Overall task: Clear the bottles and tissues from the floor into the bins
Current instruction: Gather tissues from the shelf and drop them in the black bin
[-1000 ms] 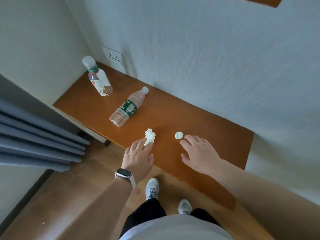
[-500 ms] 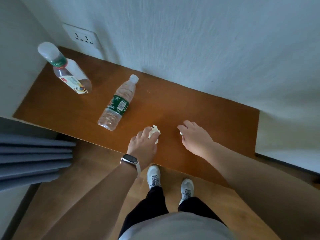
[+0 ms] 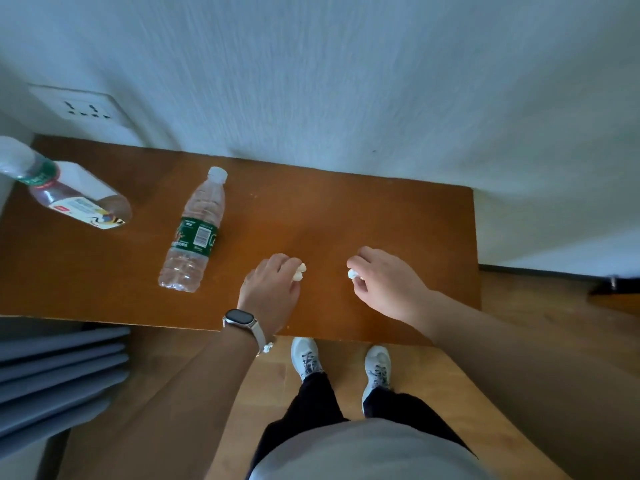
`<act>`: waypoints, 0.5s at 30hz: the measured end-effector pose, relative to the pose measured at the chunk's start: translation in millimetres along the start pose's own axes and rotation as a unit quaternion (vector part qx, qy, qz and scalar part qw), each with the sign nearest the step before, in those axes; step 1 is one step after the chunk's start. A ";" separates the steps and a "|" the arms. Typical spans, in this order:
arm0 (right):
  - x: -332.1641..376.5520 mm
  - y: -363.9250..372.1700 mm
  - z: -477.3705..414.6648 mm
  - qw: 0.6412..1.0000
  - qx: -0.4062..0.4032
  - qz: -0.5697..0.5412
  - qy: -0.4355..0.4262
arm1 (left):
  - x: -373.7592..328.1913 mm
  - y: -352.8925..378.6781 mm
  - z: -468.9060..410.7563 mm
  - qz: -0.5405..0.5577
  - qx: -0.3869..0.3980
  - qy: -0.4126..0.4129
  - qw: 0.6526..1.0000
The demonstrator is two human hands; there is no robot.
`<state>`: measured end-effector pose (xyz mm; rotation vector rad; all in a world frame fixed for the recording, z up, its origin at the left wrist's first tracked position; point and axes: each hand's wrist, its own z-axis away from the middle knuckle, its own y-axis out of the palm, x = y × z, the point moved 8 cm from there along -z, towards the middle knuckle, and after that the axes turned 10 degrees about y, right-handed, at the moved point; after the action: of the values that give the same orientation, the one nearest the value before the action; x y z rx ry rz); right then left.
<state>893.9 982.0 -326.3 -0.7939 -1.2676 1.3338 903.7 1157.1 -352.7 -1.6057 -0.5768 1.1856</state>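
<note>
My left hand (image 3: pixel 272 289), with a watch on its wrist, pinches a crumpled white tissue (image 3: pixel 299 271) just above the brown wooden surface (image 3: pixel 398 220). My right hand (image 3: pixel 384 282) pinches a smaller white tissue ball (image 3: pixel 352 274) in its curled fingers. A clear water bottle with a green label (image 3: pixel 195 233) lies on its side to the left of my hands, cap toward the wall. Another clear bottle with a white and red label (image 3: pixel 74 197) stands at the far left.
A white wall runs behind the wooden surface, with a power socket (image 3: pixel 83 107) at upper left. Grey curtain folds (image 3: pixel 59 375) hang at lower left. My feet in white shoes (image 3: pixel 341 362) stand on the wood floor below the surface's front edge.
Both hands reached onto the tissues and closed their fingers on them. The view came closer and tilted further down over the surface.
</note>
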 end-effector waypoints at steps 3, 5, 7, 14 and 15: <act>-7.8 -14.7 11.6 1.000 -0.018 -0.003 0.015 | -23.2 -13.5 -5.8 0.030 -0.036 0.038 0.998; -14.6 -25.9 22.4 0.999 -0.025 -0.009 0.029 | -44.1 -24.6 -10.5 0.054 -0.060 0.064 0.995; -22.2 -38.6 35.0 0.999 -0.034 -0.010 0.040 | -67.6 -35.2 -15.7 0.076 -0.077 0.091 0.990; -75.0 -85.2 84.3 0.989 -0.105 -0.036 0.101 | -157.1 -57.5 -37.2 0.090 -0.083 0.182 0.976; -84.8 -91.2 94.5 0.986 -0.119 -0.039 0.111 | -169.8 -57.8 -39.4 0.088 -0.081 0.195 0.974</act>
<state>843.6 864.6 -236.2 -1.0187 -1.2786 1.0118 881.2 1022.3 -230.0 -2.0004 -0.2858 0.9290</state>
